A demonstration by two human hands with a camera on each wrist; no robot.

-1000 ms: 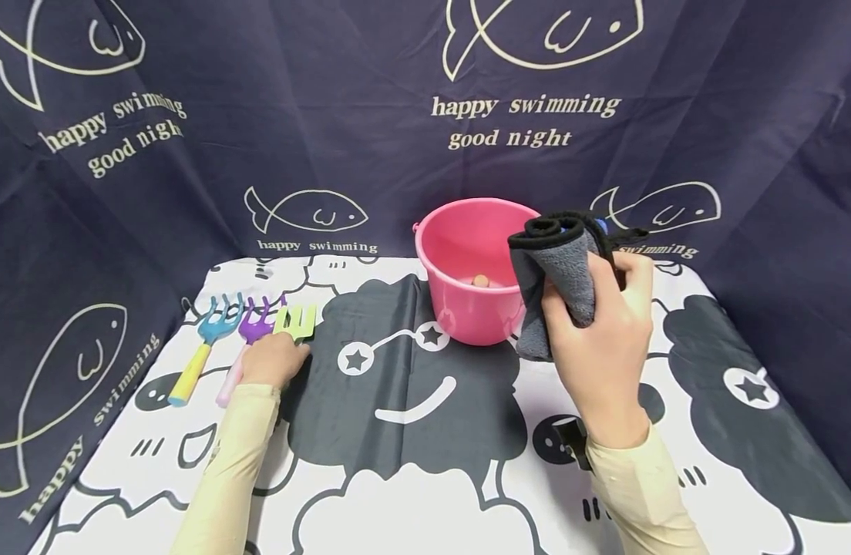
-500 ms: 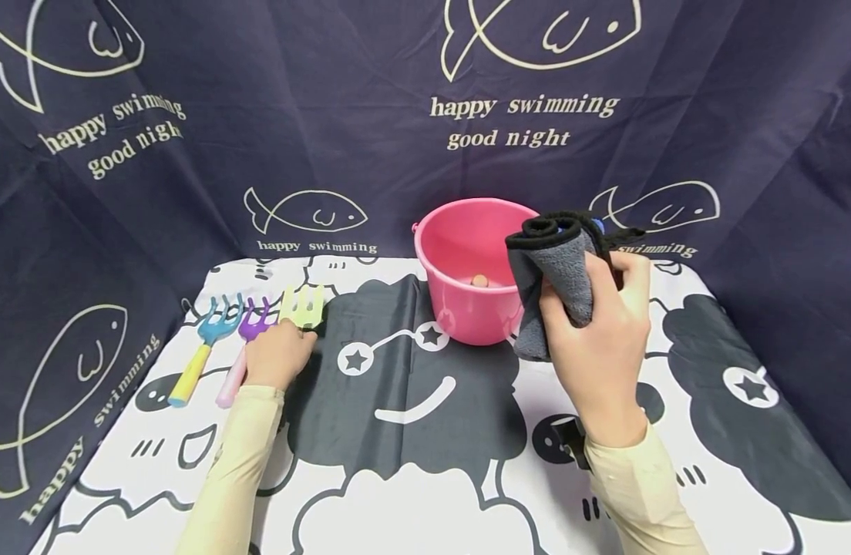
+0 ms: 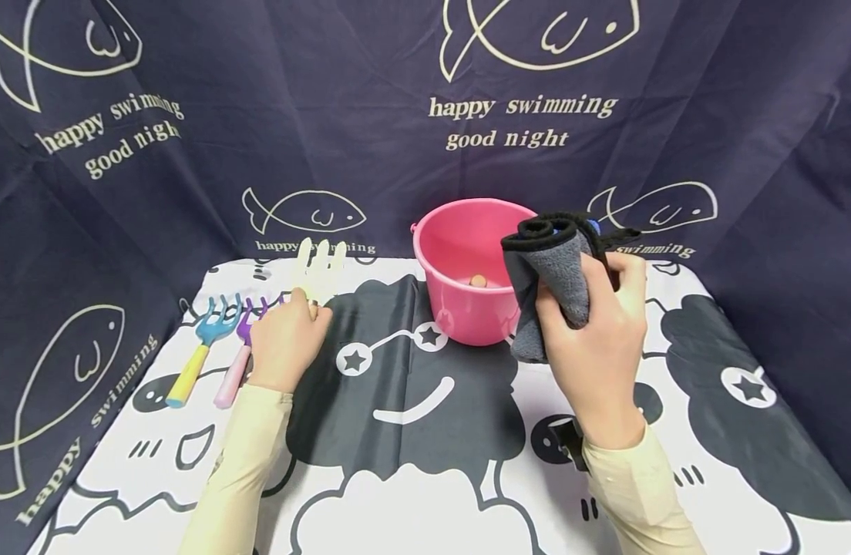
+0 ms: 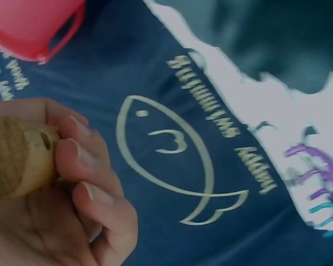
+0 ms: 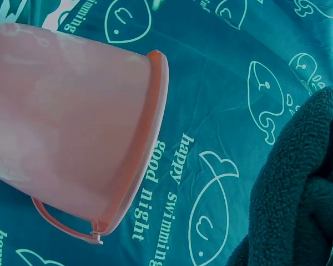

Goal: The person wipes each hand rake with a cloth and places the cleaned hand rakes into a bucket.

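My left hand [image 3: 290, 339] grips a small hand fork [image 3: 320, 270] with a pale yellow-green pronged head. In the left wrist view, the end of its wooden handle [image 4: 22, 158] shows inside the curled fingers. The prongs point up and away, raised above the cloth. My right hand [image 3: 599, 339] holds a grey towel [image 3: 553, 285] with black edging, folded and partly rolled, in front of the right part of a pink bucket [image 3: 467, 308]. Inside the bucket lies a small round tan thing [image 3: 478, 281]; its kind is unclear. The right wrist view shows the towel [image 5: 288, 194] beside the bucket [image 5: 72, 116].
Left of my left hand lie a blue hand rake [image 3: 217, 324] with a yellow handle and a purple one [image 3: 233, 378] with a pink handle, partly covered by the hand. A printed cloth [image 3: 412, 509] covers the table. Dark fabric walls [image 3: 370, 77] stand behind and at both sides.
My left hand has lifted the pale hand fork off the cloth and carried it up and slightly right. The right hand with the towel has hardly moved.
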